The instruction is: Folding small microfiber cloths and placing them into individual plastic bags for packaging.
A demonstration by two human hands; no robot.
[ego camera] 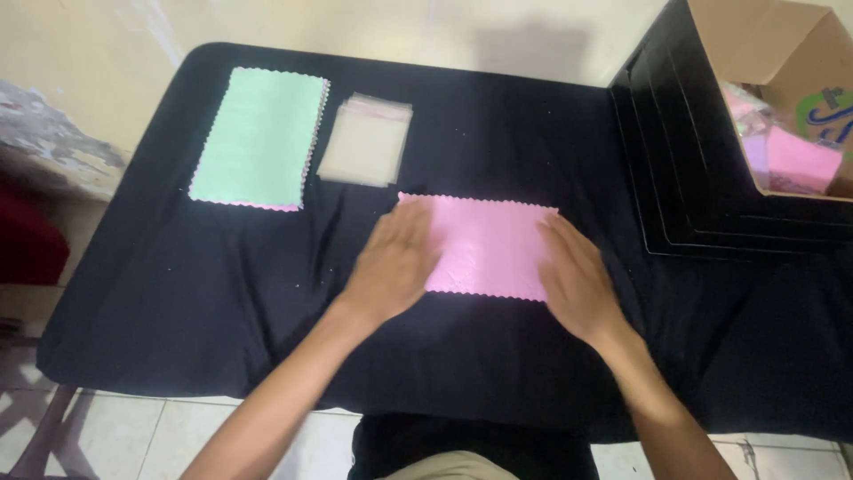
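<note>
A flat pink cloth (pixel 484 246) with scalloped edges lies between both hands, left hand (pixel 394 260) and right hand (pixel 578 280) pressing open-palmed on its ends.

A stack of clear, squarish plastic sleeves (pixel 365 140) lies just beyond the left hand (pixel 394 260). Well beyond the right hand (pixel 577 277), to its right, stands an open brown cardboard box (pixel 771 53) bearing a green-and-white label (pixel 828 117).

Cream wall (pixel 373 27), pale tiled floor (pixel 124 436)
</note>
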